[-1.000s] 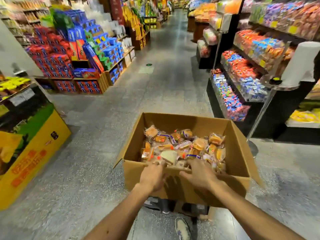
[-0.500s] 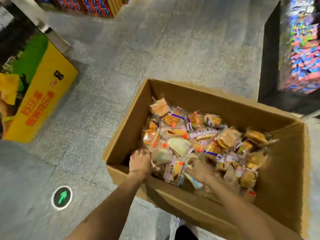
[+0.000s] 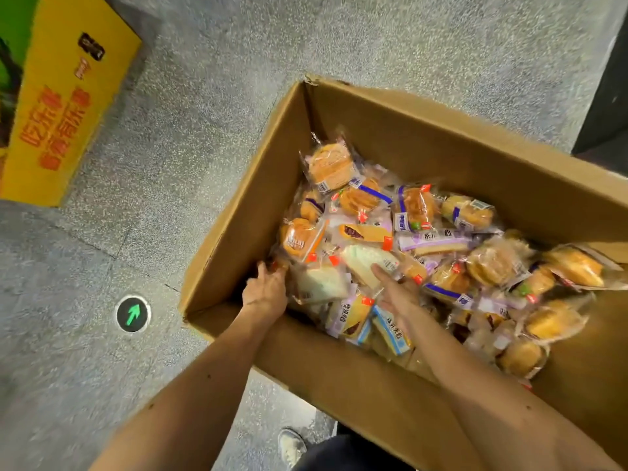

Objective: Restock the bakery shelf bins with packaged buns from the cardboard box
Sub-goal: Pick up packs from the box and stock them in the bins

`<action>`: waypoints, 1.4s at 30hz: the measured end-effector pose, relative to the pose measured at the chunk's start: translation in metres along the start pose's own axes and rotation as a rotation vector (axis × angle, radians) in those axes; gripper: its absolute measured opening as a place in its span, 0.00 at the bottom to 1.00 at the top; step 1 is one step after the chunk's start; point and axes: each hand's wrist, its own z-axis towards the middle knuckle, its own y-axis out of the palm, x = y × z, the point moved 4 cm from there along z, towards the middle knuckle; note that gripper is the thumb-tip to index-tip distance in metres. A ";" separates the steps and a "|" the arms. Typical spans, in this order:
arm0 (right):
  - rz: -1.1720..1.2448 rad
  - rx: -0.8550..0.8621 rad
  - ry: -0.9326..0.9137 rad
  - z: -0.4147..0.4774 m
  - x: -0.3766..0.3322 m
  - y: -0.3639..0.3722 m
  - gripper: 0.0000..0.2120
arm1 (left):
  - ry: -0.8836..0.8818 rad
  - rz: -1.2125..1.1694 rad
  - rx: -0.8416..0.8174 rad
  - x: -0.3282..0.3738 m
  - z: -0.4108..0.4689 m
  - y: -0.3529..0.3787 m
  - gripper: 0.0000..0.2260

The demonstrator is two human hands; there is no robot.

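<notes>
We see the cardboard box [image 3: 424,144] on the floor [image 3: 170,198], open top up, long axis running L to R across the view, w/ packaged buns [image 3: 331,166] heaped inside at all angles. L hand [image 3: 266,290] sits in the near-L corner, fingers curled into the packs; can't tell if it grips one. R hand [image 3: 396,295], apart from it, lies straight-fingered on a pale wedge pack [image 3: 368,261].

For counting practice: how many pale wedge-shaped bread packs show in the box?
2: a pale pack at the right hand, another beside it toward the left hand; more may lie buried.
</notes>
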 end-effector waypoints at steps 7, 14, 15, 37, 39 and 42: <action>0.081 -0.228 0.121 -0.026 -0.018 0.027 0.26 | -0.024 0.009 0.059 -0.003 -0.002 -0.004 0.19; 0.070 -0.294 0.085 -0.047 -0.004 0.051 0.16 | -0.001 -0.091 0.097 -0.003 -0.017 -0.012 0.16; 0.060 -0.268 0.061 -0.047 -0.003 0.054 0.14 | 0.006 -0.125 0.106 -0.003 -0.019 -0.014 0.15; 0.078 -0.334 0.227 -0.045 0.006 0.082 0.28 | 0.142 -0.646 0.166 -0.015 -0.066 -0.033 0.18; 0.129 -0.388 0.288 -0.052 0.001 0.087 0.18 | 0.153 -0.685 0.175 -0.018 -0.068 -0.035 0.18; 0.201 -0.419 0.283 -0.060 -0.003 0.087 0.13 | 0.188 -0.793 0.154 -0.019 -0.076 -0.040 0.17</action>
